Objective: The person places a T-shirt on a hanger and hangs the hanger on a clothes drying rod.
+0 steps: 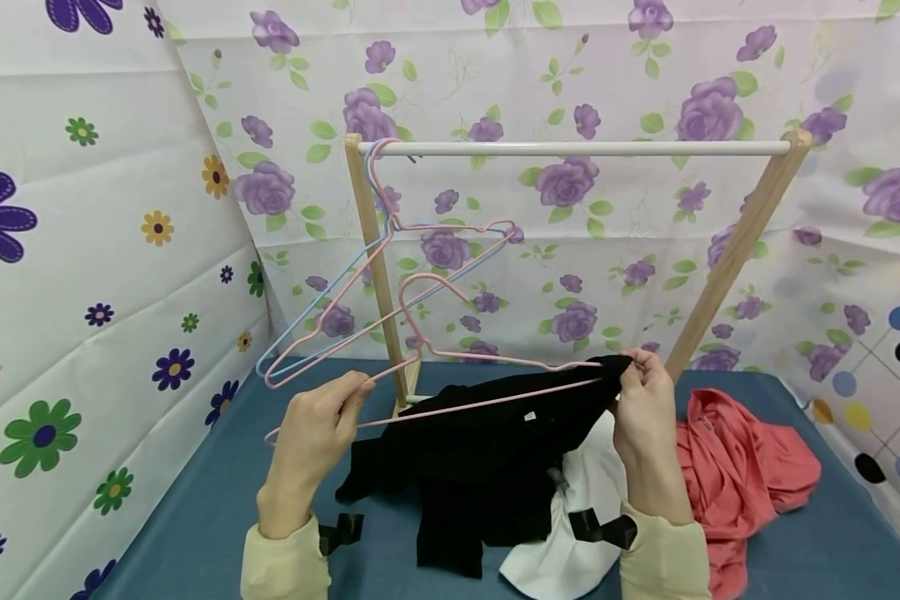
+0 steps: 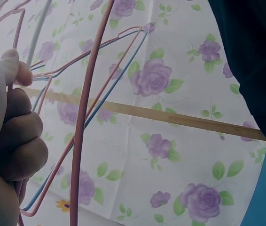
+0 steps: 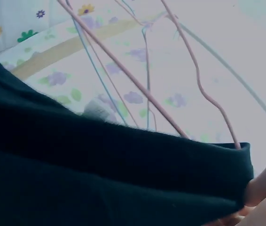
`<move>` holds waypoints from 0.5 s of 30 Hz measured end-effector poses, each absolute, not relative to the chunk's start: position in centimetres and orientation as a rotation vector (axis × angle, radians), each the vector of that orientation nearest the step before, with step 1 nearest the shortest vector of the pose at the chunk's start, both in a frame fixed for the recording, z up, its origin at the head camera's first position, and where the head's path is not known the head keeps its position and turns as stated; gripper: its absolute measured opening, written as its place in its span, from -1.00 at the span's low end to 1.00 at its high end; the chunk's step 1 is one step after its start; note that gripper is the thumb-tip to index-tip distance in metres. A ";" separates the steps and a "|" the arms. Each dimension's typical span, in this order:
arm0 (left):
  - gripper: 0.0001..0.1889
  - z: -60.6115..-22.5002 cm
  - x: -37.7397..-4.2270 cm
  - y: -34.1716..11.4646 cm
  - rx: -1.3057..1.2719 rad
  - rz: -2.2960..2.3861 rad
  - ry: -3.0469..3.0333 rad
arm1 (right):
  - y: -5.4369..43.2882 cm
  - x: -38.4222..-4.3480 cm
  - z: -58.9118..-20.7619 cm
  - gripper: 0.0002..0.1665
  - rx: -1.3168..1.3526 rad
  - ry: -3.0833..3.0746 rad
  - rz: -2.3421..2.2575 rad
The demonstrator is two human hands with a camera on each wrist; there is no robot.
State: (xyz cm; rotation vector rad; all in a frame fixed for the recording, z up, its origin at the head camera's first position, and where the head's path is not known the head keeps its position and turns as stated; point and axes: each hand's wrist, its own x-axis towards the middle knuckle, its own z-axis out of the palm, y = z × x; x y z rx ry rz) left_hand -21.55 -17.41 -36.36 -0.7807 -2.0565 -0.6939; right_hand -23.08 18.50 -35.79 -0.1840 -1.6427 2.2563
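A pink clothes hanger (image 1: 480,406) is held level over the table, its hook upward. My left hand (image 1: 311,442) grips its left shoulder, fingers curled round the wire in the left wrist view. The hanger's right end lies inside the neck of a black shirt (image 1: 487,475) with a small white label. My right hand (image 1: 647,408) pinches the shirt's fabric at that end. In the right wrist view the shirt's edge (image 3: 123,155) crosses in front of the hanger wires. The rest of the shirt droops to the left and down towards the table.
A wooden-legged rack with a white rail (image 1: 570,149) stands behind. A pink hanger (image 1: 322,312) and a blue hanger (image 1: 288,329) hang at its left end. White cloth (image 1: 570,550) lies under the black shirt, and a coral garment (image 1: 742,467) lies to the right on the blue table (image 1: 187,500).
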 end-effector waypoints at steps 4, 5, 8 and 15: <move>-0.79 -36.3 -21.4 -17.8 -0.771 -0.694 -2.058 | 17.6 -23.1 -35.8 -0.89 -0.136 -1.648 2.203; -0.79 -36.2 -21.4 -17.9 -0.769 -0.695 -2.058 | 17.5 -23.2 -35.9 -0.87 -0.122 -1.682 2.173; -0.81 -36.2 -21.4 -18.2 -0.766 -0.705 -2.050 | 17.7 -23.1 -35.9 -0.85 -0.089 -1.820 2.060; -0.83 -36.3 -21.5 -18.8 -0.763 -0.706 -2.040 | 19.7 -23.0 -35.2 -0.79 0.234 -2.143 1.522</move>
